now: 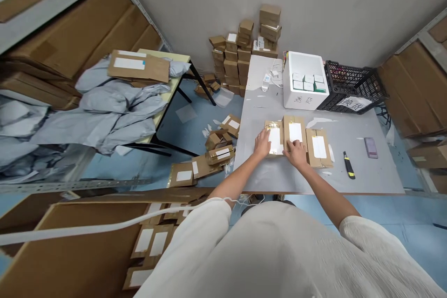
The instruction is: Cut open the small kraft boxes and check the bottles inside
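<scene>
Three small taped cardboard boxes with white labels lie side by side on the grey table. My left hand is closed against the left edge of the left cardboard box. Bent over the lower part of the middle cardboard box is my right hand, its fingers curled at the label's lower end. The right cardboard box sits just beside that hand, untouched by the fingers. Farther right on the table lies a black and yellow utility knife.
A white foam box with small white-green boxes and a black crate stand at the table's back. Purple cards lie right. Grey parcels cover the left table; an open carton is beside me. Boxes are stacked by the wall.
</scene>
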Demonstrator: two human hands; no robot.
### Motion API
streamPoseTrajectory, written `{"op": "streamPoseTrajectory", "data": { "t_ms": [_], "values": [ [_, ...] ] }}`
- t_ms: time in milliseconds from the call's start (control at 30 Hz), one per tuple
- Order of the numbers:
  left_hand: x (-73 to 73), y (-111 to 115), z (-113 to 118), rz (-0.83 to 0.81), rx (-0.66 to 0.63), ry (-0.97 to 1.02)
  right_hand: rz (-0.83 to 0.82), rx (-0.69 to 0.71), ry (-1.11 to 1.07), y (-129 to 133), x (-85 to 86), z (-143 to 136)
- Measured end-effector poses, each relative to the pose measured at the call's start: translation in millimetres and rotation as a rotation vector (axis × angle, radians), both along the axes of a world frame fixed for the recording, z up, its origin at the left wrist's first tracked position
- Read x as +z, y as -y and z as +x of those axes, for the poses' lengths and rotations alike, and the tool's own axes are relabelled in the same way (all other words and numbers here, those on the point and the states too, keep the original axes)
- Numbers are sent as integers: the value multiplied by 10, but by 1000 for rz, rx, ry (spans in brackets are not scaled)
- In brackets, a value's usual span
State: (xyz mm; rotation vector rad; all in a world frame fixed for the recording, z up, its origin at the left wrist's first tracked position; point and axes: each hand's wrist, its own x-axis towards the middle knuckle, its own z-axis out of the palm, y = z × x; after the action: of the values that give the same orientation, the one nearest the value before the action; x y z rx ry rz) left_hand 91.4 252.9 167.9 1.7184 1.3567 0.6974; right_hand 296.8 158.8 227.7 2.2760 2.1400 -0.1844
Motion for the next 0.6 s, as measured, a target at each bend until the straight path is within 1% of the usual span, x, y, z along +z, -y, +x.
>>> {"op": "streamPoseTrajectory", "data": {
  "t_ms": [100, 133, 200, 300, 400, 533, 600],
  "values": [
    [43, 184, -3, 68, -191, -137, 3, 16, 4, 6, 22, -35],
    [49, 243, -22, 76, -232, -180, 5, 20, 3, 13, 27, -50],
    [51, 340, -89, 86, -248, -245, 12, 26, -3, 37, 29, -83],
    [48, 429, -261, 63, -163, -303, 39, 42, -24, 94, -2, -158],
    [35, 485, -491, -4, -56, -318, 48, 109, -66, 161, -79, -288],
    [-26, 584, -784, -81, 23, -287, -45, 265, -137, 221, -199, -555],
    [-60, 630, -901, -137, 52, -272, -104, 300, -173, 228, -234, -714]
  ]
}}
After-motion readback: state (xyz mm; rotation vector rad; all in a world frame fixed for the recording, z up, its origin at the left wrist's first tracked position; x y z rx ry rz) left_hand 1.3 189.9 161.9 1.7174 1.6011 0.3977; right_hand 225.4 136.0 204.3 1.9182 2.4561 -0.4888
